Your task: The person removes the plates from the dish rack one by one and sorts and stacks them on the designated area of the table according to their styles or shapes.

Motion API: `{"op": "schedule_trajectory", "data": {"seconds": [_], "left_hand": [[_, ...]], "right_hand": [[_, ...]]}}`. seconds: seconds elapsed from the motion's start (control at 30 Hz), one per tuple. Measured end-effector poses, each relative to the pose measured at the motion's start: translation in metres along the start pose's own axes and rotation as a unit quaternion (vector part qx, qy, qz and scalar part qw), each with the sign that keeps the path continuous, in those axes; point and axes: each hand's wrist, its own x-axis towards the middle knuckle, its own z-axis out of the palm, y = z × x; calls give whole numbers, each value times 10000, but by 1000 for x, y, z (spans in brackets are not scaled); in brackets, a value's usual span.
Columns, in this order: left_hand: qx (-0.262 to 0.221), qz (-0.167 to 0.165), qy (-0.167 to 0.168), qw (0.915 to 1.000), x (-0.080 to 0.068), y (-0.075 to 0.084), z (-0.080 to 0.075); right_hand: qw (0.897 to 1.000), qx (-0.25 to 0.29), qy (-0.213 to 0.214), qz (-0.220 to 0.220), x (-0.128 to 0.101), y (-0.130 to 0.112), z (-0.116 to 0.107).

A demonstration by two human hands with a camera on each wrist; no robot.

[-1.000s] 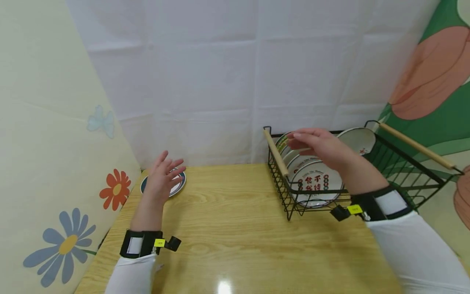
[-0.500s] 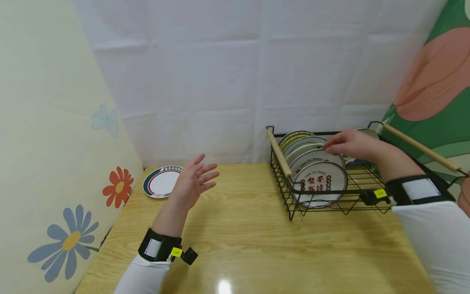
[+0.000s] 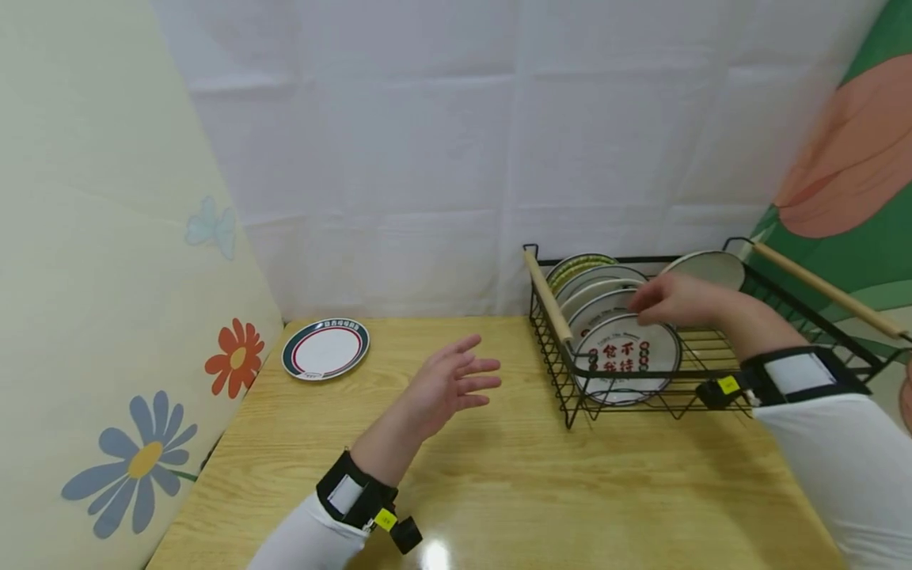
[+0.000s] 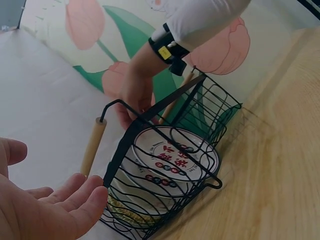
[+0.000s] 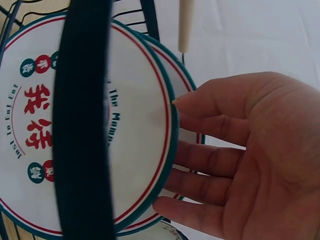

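My right hand is at the upper rim of the front plate, a white one with red characters and a teal-and-red edge. In the right wrist view the thumb lies at its edge, while the fingers reach behind it, pinching the rim. This plate stands tilted in a black wire rack, with several others stacked behind it. My left hand hovers over the table left of the rack, fingers spread and holding nothing; in the left wrist view that hand is close to the rack's end.
A white plate with a dark patterned rim lies flat at the table's back left. Another plate leans in the rack's far right. Wooden handles top both rack ends. A white cloth hangs behind.
My left hand has moved right, from above the flat plate to mid-table. My right hand moved right along the rack, then lowered onto the front plate's rim.
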Motion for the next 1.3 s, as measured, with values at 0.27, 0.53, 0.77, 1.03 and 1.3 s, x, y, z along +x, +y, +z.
{"op": "schedule_trajectory", "data": {"seconds": [0.27,0.53,0.77,1.03,1.3], "left_hand": [[81,-281,-52,9996,0,-11,11],[27,-329,-84,9994,-1,-15,10],[66,-346,-96,9993,0,-17,9],[50,-367,-50,9993,0,-18,8],[40,-363,-83,9993,0,-19,8]], "right_hand": [[9994,-292,-51,157,5,-3,5],[9988,-428,-238,11,8,-3,13],[9979,-548,-346,0,11,-1,16],[9966,-669,-474,-84,12,-2,17],[9980,-522,-350,-53,11,1,18]]}}
